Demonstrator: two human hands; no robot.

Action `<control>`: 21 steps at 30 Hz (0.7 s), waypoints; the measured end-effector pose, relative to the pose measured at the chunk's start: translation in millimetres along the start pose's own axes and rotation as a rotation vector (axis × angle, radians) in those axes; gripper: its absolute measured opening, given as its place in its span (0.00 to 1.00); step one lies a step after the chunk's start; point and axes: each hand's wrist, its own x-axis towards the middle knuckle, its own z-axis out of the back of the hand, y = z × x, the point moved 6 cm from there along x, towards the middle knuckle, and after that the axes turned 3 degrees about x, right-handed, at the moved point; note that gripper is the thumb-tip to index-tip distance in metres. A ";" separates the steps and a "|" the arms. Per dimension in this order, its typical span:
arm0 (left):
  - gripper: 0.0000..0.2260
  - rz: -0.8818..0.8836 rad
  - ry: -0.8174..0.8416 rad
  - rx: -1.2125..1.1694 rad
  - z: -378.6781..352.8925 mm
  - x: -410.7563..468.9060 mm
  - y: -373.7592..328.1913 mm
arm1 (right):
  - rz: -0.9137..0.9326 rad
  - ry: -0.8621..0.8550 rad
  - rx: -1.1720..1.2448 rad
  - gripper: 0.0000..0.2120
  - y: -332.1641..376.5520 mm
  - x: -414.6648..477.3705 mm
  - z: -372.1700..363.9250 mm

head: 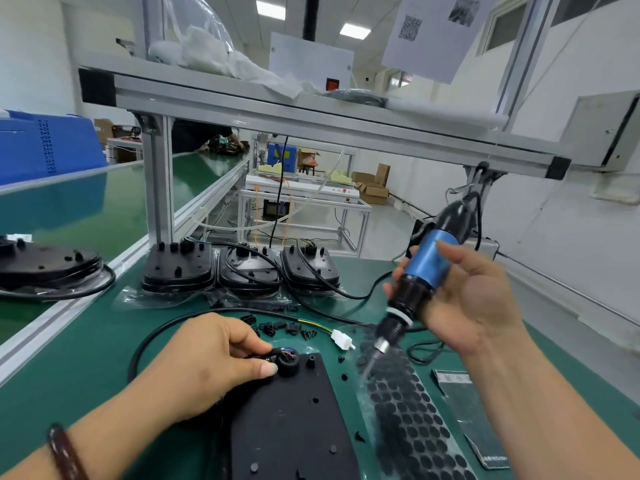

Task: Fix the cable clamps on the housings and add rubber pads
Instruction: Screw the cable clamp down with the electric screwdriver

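A flat black housing (294, 417) lies on the green mat in front of me. My left hand (211, 362) rests at its top left corner, thumb and forefinger pinching a small black cable clamp (268, 355) beside the round cable port (288, 363). My right hand (474, 299) holds a blue and black electric screwdriver (417, 282), tilted, its bit hovering over the clear sheet of round black rubber pads (408, 420) right of the housing. Loose black clamps and screws (287, 329) lie beyond the housing.
Three more black housings (242, 268) stand in a row at the back, with another stack (45, 265) at the left. A black cable with a white connector (341, 340) loops across the mat. A foil bag (467, 410) lies at the right. An aluminium frame shelf (311, 116) hangs overhead.
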 end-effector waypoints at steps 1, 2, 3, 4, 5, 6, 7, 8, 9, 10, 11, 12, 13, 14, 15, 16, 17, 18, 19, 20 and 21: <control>0.07 0.000 0.003 -0.004 0.2 -0.2 0.2 | -0.009 0.065 0.028 0.22 -4.7 1.5 -10.8; 0.07 -0.001 0.004 -0.007 0.3 -0.7 0.2 | -0.007 0.129 0.050 0.22 -9.3 3.3 -21.5; 0.07 -0.005 0.005 -0.007 0.3 -1.4 -0.2 | 0.009 0.190 0.058 0.22 -13.5 4.9 -31.1; 0.06 -0.012 0.006 -0.005 0.3 -1.6 -1.0 | 0.034 0.241 0.054 0.21 -16.6 7.2 -40.1; 0.06 -0.018 0.007 -0.002 0.1 -1.7 -1.5 | 0.067 0.278 0.042 0.20 -18.2 9.5 -47.9; 0.06 -0.022 0.007 0.000 0.0 -1.7 -1.9 | 0.098 0.301 0.028 0.19 -18.8 12.0 -55.1; 0.07 -0.024 0.007 0.001 -0.1 -1.5 -1.9 | 0.118 0.315 0.020 0.19 -18.5 15.1 -61.4; 0.07 -0.025 0.006 0.003 0.0 -1.2 -1.2 | 0.123 0.323 0.022 0.19 -18.5 18.4 -67.2; 0.07 -0.029 0.002 0.004 0.0 -1.0 -0.3 | 0.116 0.324 0.035 0.18 -18.9 21.6 -72.1; 0.07 -0.033 -0.006 0.002 -0.5 -0.7 0.5 | 0.107 0.317 0.054 0.16 -19.4 24.2 -76.2; 0.07 -0.039 -0.018 -0.001 -1.2 -0.7 1.3 | 0.105 0.304 0.067 0.13 -20.3 25.9 -78.8; 0.07 -0.045 -0.031 -0.008 -2.4 -1.1 1.3 | 0.112 0.290 0.058 0.11 -22.0 26.5 -79.9; 0.07 -0.055 -0.043 -0.017 -4.3 -1.4 0.6 | 0.133 0.278 0.019 0.10 -23.6 26.5 -80.0; 0.07 -0.069 -0.050 -0.023 -6.7 -1.4 -1.1 | 0.167 0.267 -0.045 0.09 -24.5 25.4 -79.8; 0.08 -0.083 -0.050 -0.020 -9.9 -1.3 -3.1 | 0.209 0.260 -0.114 0.09 -25.4 23.2 -79.6; 0.08 -0.095 -0.045 -0.009 -13.2 -0.8 -5.8 | 0.253 0.263 -0.169 0.08 -25.9 20.4 -80.1; 0.08 -0.104 -0.040 0.004 -16.2 0.0 -8.5 | 0.297 0.273 -0.205 0.09 -25.8 17.2 -81.3; 0.08 -0.110 -0.035 0.011 -18.8 0.9 -10.7 | 0.338 0.281 -0.225 0.10 -25.2 13.8 -83.1; 0.08 -0.115 -0.033 0.011 -20.4 1.4 -12.5 | 0.371 0.282 -0.236 0.12 -24.3 10.8 -85.0; 0.08 -0.118 -0.035 0.005 -21.5 1.5 -13.8 | 0.392 0.283 -0.242 0.14 -23.5 8.2 -87.0; 0.08 -0.122 -0.039 0.003 -21.5 1.0 -14.7 | 0.403 0.290 -0.245 0.15 -23.3 6.3 -89.0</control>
